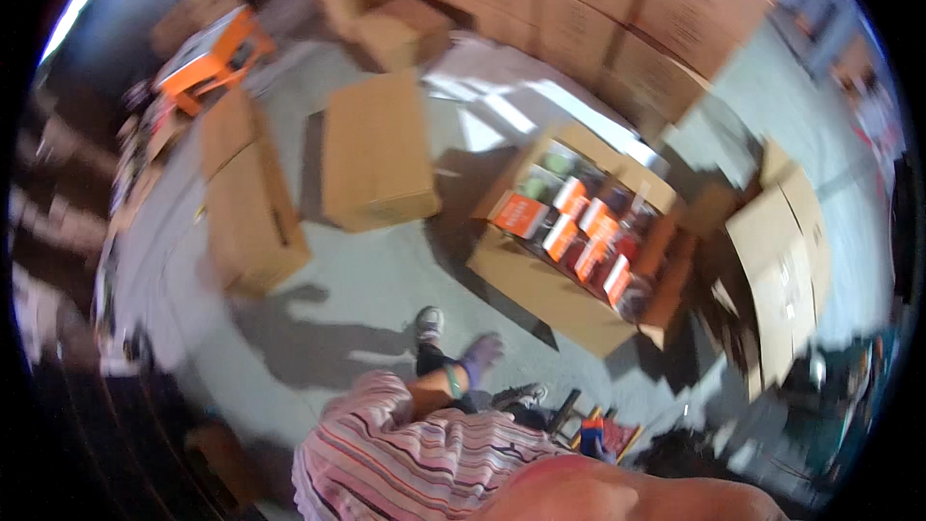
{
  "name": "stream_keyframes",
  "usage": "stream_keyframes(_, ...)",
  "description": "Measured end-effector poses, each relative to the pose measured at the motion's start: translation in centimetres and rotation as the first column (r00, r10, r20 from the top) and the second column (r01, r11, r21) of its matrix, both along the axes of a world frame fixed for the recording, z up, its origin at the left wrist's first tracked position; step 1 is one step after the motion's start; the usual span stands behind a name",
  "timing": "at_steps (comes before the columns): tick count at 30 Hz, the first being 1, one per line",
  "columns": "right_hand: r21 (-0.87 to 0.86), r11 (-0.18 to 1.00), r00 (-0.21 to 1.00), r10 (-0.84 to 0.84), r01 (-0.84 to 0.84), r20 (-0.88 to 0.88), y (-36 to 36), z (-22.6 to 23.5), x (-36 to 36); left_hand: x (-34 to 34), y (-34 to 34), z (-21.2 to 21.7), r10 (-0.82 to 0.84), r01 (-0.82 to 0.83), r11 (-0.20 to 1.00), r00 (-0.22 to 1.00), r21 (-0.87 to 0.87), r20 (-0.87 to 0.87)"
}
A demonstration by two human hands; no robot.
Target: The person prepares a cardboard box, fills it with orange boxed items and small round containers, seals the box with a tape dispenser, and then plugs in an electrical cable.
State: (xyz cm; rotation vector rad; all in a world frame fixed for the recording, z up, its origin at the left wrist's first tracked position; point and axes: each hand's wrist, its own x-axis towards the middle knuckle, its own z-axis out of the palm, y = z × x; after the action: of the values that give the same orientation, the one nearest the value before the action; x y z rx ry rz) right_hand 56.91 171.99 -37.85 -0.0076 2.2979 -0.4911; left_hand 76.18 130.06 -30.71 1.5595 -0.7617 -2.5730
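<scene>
My left hand (482, 357) wears a greyish-purple glove, with a green band around the wrist. It hangs in front of my striped shirt (424, 453), above the grey floor near my shoes. Motion blur smears its fingers, and I see nothing held in it. Bare skin of my right arm (617, 492) fills the lower edge, while its hand is out of view. Ahead and to the right of my left hand stands an open cardboard carton (550, 294). Inside are several orange-and-white packages (521, 215), with green and dark red round things among them.
Two closed cartons (376, 154) (251, 212) stand on the floor at left. Behind them is an orange step stool (217, 53). Stacked cartons (588, 0) line the back. An opened carton (772, 270) stands at right, and a small coloured stool (598, 434) is near my feet.
</scene>
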Motion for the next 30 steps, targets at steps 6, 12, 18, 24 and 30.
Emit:
stream_keyframes(6, -0.036, 0.984, 0.982, 0.178, -0.176, 0.065, -5.2, -0.4, -10.7, -2.0, 10.3, 6.4, 0.185, -0.182, 0.983, 0.969, 0.034, -0.164)
stream_keyframes(12, -0.112, 0.904, 0.904, 0.421, -0.412, 0.069, -9.7, 0.3, -13.1, 8.7, 11.7, -2.2, 0.185, -0.488, 0.591, 0.857, -0.643, -0.48)
stream_keyframes(18, -0.206, 0.861, 0.874, 0.484, -0.465, 0.049, -12.1, 0.9, -16.1, 7.6, 13.5, 6.3, 0.467, -0.512, 0.663, 0.853, -0.546, -0.232)
stream_keyframes(24, -0.296, 0.784, 0.808, 0.585, -0.545, 0.063, -15.1, 2.9, -8.4, 9.3, 16.5, 2.1, 0.228, -0.343, 0.669, 0.939, -0.659, -0.258)
stream_keyframes(30, -0.193, 0.84, 0.85, 0.524, -0.506, 0.052, -7.7, -2.6, -14.5, 5.4, 14.9, 6.9, 0.171, -0.387, 0.775, 0.89, -0.5, -0.423)
